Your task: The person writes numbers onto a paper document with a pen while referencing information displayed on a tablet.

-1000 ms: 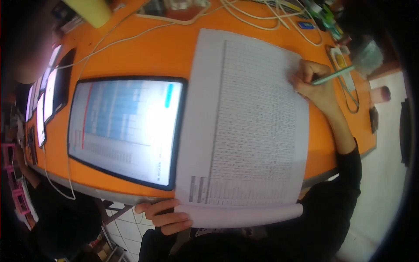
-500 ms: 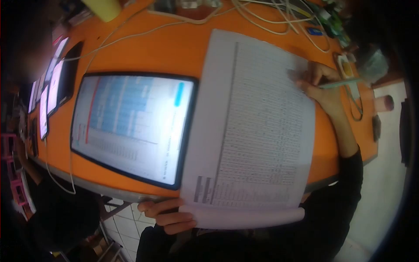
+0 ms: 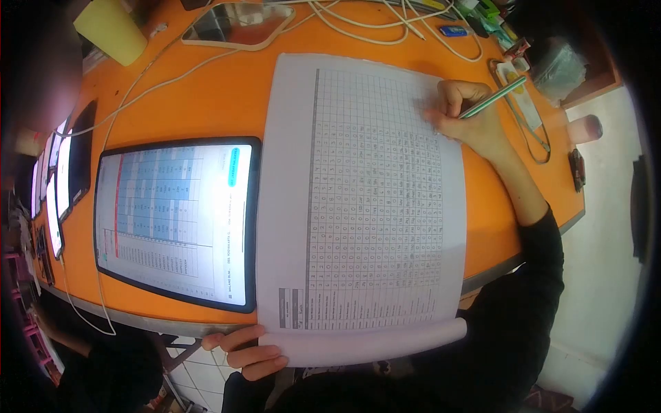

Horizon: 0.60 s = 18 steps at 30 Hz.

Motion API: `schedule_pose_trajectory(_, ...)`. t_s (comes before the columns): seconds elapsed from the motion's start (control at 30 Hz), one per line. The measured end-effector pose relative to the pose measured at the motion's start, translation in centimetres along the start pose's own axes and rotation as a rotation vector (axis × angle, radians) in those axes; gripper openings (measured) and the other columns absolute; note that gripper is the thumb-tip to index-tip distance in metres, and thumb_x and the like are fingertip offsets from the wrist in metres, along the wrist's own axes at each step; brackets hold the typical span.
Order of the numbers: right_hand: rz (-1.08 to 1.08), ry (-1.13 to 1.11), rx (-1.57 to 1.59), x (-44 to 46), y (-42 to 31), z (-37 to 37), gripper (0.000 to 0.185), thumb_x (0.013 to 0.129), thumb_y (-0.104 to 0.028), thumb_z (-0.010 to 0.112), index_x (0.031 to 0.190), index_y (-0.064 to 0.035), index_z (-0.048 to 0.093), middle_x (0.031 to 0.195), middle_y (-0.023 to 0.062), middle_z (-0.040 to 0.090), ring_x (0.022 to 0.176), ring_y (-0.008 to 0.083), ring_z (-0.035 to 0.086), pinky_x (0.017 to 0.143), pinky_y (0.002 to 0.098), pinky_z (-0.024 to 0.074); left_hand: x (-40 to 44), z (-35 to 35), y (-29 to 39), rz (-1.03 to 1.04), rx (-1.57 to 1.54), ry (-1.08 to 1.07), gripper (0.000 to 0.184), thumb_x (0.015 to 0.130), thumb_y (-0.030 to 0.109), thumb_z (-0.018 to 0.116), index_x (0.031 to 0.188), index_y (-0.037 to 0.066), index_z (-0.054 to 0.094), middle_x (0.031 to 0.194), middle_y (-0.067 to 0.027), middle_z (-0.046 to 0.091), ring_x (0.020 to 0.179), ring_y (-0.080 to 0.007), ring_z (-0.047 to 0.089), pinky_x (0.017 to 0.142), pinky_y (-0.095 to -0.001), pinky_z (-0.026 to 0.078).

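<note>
A large printed sheet of paper (image 3: pixel 289 172), covered in a table with many handwritten cells, lies on the orange table and hangs over its near edge, where the bottom curls up. My left hand (image 3: pixel 249 352) grips the curled lower left corner, fingers on top and thumb hidden. At the sheet's upper right, my right hand (image 3: pixel 465 117) rests on the grid, closed around a light green pen (image 3: pixel 492 98). The pen's tip is hidden by the fingers. Just left of the paper lies a tablet (image 3: pixel 172 220) whose lit screen shows a spreadsheet with blue columns.
Several lit phones (image 3: pixel 62 172) lie at the left near another person's dark sleeve (image 3: pixel 110 372). White cables (image 3: pixel 372 34) loop across the back of the orange table (image 3: pixel 206 89). A yellow cup (image 3: pixel 113 31), a phone-like slab (image 3: pixel 237 24) and a plastic bag (image 3: pixel 561 72) stand around the edges.
The view has shifted, so the paper and tablet appear farther left. My right hand has turned the pen to a steeper slant. My left hand keeps its hold on the sheet's corner.
</note>
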State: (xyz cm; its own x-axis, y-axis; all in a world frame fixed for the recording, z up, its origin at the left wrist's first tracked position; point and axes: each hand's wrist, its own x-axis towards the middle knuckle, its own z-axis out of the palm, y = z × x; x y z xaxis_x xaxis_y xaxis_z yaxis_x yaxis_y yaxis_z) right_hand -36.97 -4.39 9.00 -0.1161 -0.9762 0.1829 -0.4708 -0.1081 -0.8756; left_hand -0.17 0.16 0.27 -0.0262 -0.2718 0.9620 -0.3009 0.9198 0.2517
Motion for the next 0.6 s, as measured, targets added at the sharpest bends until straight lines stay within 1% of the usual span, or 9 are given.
schedule_pose_trajectory(0.03, 0.001, 0.000, 0.001, 0.06, 0.26, -0.03, 0.038, 0.065, 0.004, 0.066, 0.051, -0.0092, 0.033, 0.049, -0.0035, 0.041, 0.044, 0.0014, 0.039, 0.042, 0.0163, 0.0309, -0.06, -0.04, 0.02, -0.001, 0.000, -0.001, 0.026, 0.071, 0.050, 0.062, 0.074, 0.029, 0.046, 0.072, 0.0115, 0.051, 0.077, 0.0000, 0.051, 0.100, -0.0292, 0.017)
schedule_pose_trajectory(0.1, -0.119, -0.007, -0.080, 0.19, 0.82, -0.20, 0.038, 0.064, 0.004, 0.066, 0.051, -0.0089, 0.032, 0.049, -0.0031, 0.042, 0.045, 0.0014, 0.039, 0.042, 0.0169, 0.0298, -0.16, -0.02, 0.13, -0.014, 0.001, 0.008, 0.026, 0.072, 0.050, 0.062, 0.074, 0.029, 0.046, 0.073, 0.0115, 0.052, 0.077, -0.0004, 0.051, 0.100, -0.0296, 0.017)
schedule_pose_trajectory(0.2, -0.060, 0.008, -0.059, 0.06, 0.55, -0.15, 0.037, 0.063, 0.004, 0.065, 0.052, -0.0085, 0.031, 0.049, -0.0025, 0.043, 0.045, 0.0016, 0.041, 0.042, 0.0174, 0.0298, -0.20, 0.14, -0.04, 0.001, 0.000, 0.027, 0.026, 0.073, 0.050, 0.060, 0.074, 0.029, 0.046, 0.074, 0.0111, 0.052, 0.077, -0.0007, 0.051, 0.100, -0.0299, 0.017)
schedule_pose_trajectory(0.33, -0.074, 0.012, -0.070, -0.06, 0.50, -0.19, 0.037, 0.063, 0.004, 0.063, 0.052, -0.0083, 0.031, 0.049, -0.0023, 0.043, 0.045, 0.0017, 0.041, 0.042, 0.0175, 0.0298, -0.14, 0.11, 0.48, -0.054, 0.001, 0.008, 0.025, 0.075, 0.051, 0.058, 0.074, 0.029, 0.045, 0.074, 0.0111, 0.051, 0.078, -0.0006, 0.051, 0.101, -0.0300, 0.016)
schedule_pose_trajectory(0.4, 0.014, 0.001, 0.021, -0.01, 0.04, -0.08, 0.036, 0.064, 0.005, 0.063, 0.053, -0.0081, 0.031, 0.049, -0.0023, 0.043, 0.045, 0.0018, 0.042, 0.042, 0.0176, 0.0300, -0.29, 0.11, 0.51, -0.061, 0.037, 0.026, 0.025, 0.075, 0.051, 0.056, 0.073, 0.029, 0.045, 0.073, 0.0114, 0.051, 0.078, -0.0002, 0.050, 0.101, -0.0299, 0.016)
schedule_pose_trajectory(0.43, 0.013, -0.002, 0.022, 0.07, 0.09, -0.04, 0.036, 0.064, 0.005, 0.063, 0.053, -0.0081, 0.031, 0.049, -0.0023, 0.043, 0.045, 0.0018, 0.042, 0.042, 0.0176, 0.0300, -0.21, 0.20, 0.56, -0.061, 0.040, 0.027, 0.025, 0.075, 0.051, 0.056, 0.073, 0.029, 0.045, 0.073, 0.0114, 0.051, 0.078, -0.0002, 0.050, 0.101, -0.0299, 0.016)
schedule_pose_trajectory(0.5, -0.057, 0.006, -0.036, 0.09, 0.26, -0.05, 0.035, 0.064, 0.005, 0.061, 0.053, -0.0079, 0.031, 0.049, -0.0023, 0.043, 0.045, 0.0019, 0.042, 0.041, 0.0177, 0.0302, 0.01, 0.44, 0.67, -0.072, 0.032, 0.035, 0.024, 0.075, 0.051, 0.057, 0.073, 0.030, 0.045, 0.072, 0.0114, 0.050, 0.077, 0.0002, 0.050, 0.101, -0.0300, 0.015)
schedule_pose_trajectory(0.6, -0.053, 0.014, -0.099, 0.05, -0.10, -0.05, 0.035, 0.064, 0.005, 0.061, 0.054, -0.0078, 0.030, 0.049, -0.0024, 0.042, 0.044, 0.0021, 0.042, 0.041, 0.0178, 0.0303, -0.25, -0.13, 0.38, -0.052, -0.003, -0.003, 0.024, 0.075, 0.050, 0.057, 0.073, 0.029, 0.045, 0.073, 0.0110, 0.051, 0.078, 0.0002, 0.050, 0.102, -0.0304, 0.014)
